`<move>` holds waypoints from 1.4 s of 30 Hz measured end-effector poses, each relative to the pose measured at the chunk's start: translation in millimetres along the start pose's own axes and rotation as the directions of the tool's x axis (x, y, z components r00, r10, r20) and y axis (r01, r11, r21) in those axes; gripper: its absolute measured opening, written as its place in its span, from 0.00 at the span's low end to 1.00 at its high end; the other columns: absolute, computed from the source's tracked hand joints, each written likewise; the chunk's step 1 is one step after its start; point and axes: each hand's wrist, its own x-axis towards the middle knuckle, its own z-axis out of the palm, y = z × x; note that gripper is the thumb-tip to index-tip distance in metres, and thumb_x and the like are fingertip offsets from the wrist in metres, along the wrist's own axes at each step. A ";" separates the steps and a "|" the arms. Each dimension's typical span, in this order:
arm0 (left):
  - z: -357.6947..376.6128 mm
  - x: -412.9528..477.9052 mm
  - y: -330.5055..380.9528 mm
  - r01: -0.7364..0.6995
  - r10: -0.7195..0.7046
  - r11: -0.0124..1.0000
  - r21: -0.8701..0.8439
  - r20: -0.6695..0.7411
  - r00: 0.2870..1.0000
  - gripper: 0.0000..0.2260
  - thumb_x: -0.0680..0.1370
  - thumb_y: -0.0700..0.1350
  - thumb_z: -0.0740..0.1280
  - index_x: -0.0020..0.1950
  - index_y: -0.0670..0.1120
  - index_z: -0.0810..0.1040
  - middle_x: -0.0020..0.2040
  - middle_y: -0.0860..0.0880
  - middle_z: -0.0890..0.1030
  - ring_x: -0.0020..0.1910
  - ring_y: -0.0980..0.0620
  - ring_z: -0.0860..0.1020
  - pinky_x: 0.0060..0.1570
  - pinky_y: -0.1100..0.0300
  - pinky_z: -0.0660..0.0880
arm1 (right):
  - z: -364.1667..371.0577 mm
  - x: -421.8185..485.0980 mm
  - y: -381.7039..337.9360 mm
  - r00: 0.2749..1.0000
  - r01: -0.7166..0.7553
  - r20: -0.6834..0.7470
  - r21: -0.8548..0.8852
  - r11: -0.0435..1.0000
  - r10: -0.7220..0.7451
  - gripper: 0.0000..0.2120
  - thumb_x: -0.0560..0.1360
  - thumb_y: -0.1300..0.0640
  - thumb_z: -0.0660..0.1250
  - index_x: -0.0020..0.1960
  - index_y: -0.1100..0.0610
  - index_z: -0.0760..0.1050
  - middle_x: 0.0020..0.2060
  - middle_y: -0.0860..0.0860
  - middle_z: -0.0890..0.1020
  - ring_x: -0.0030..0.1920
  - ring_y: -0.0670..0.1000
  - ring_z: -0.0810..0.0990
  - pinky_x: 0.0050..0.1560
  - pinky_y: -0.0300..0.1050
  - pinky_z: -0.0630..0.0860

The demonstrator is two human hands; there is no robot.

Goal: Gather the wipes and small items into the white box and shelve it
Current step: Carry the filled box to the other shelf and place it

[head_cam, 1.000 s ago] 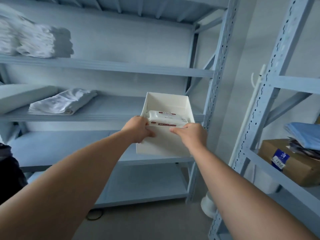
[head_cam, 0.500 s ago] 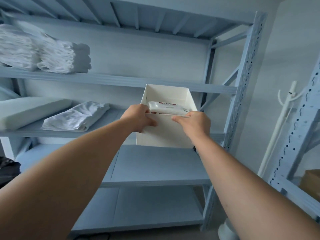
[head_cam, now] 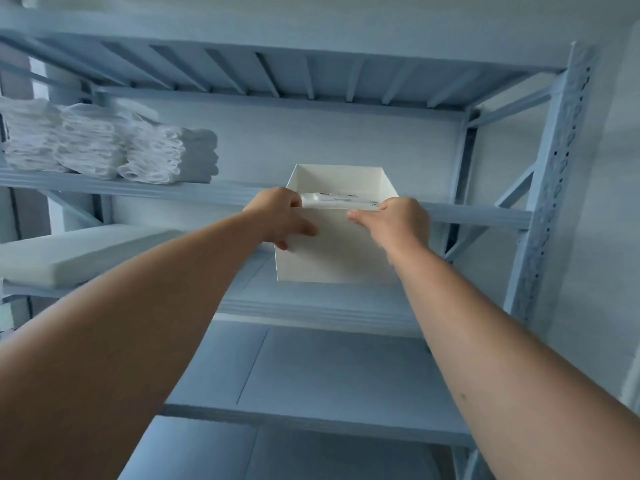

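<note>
I hold the white box (head_cam: 337,252) up in front of the blue shelving, gripped at its near rim. My left hand (head_cam: 282,218) clasps the rim's left part and my right hand (head_cam: 398,221) clasps the right part. A pack of wipes (head_cam: 341,199) shows just over the rim inside the box; anything else in the box is hidden. The bottom of the box is level with the middle shelf (head_cam: 311,308), and I cannot tell whether it rests on the shelf. Its top reaches the upper shelf's front beam (head_cam: 478,214).
Stacks of folded white cloths (head_cam: 104,147) fill the left of the upper shelf. A flat white pad (head_cam: 69,251) lies on the middle shelf at the left. The rack's perforated right upright (head_cam: 550,188) stands just right of the box. Lower shelves (head_cam: 329,382) lie below.
Both hands have raised the box from the lower shelf level up to the middle shelf, and my view has tilted upward with it. The grip on the rim is unchanged.
</note>
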 end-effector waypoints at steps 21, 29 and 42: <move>-14.3 133.7 23.5 -0.103 0.070 0.993 -0.060 -0.403 0.912 0.18 0.65 0.54 0.80 0.40 0.48 0.74 0.40 0.47 0.82 0.34 0.42 0.83 0.32 0.51 0.79 | 22.5 153.9 -40.7 0.999 0.038 -0.013 0.134 0.990 -0.037 0.23 0.64 0.41 0.80 0.41 0.57 0.75 0.41 0.54 0.81 0.38 0.56 0.79 0.34 0.42 0.70; -16.2 253.5 -16.3 -0.139 0.104 0.988 -0.062 -0.389 0.915 0.16 0.67 0.54 0.79 0.40 0.51 0.73 0.41 0.49 0.81 0.34 0.44 0.82 0.32 0.54 0.79 | 96.7 243.1 -44.3 0.998 0.034 -0.048 0.095 0.995 -0.030 0.25 0.64 0.40 0.79 0.38 0.56 0.68 0.40 0.54 0.78 0.38 0.55 0.76 0.37 0.43 0.71; 6.0 437.6 -78.0 -0.100 0.082 0.992 -0.077 -0.209 0.975 0.21 0.68 0.55 0.80 0.54 0.51 0.75 0.49 0.47 0.76 0.34 0.45 0.82 0.22 0.62 0.74 | 220.5 375.6 -18.5 0.994 0.013 -0.104 -0.133 0.991 -0.027 0.23 0.67 0.34 0.71 0.45 0.54 0.76 0.45 0.53 0.82 0.48 0.58 0.81 0.35 0.42 0.68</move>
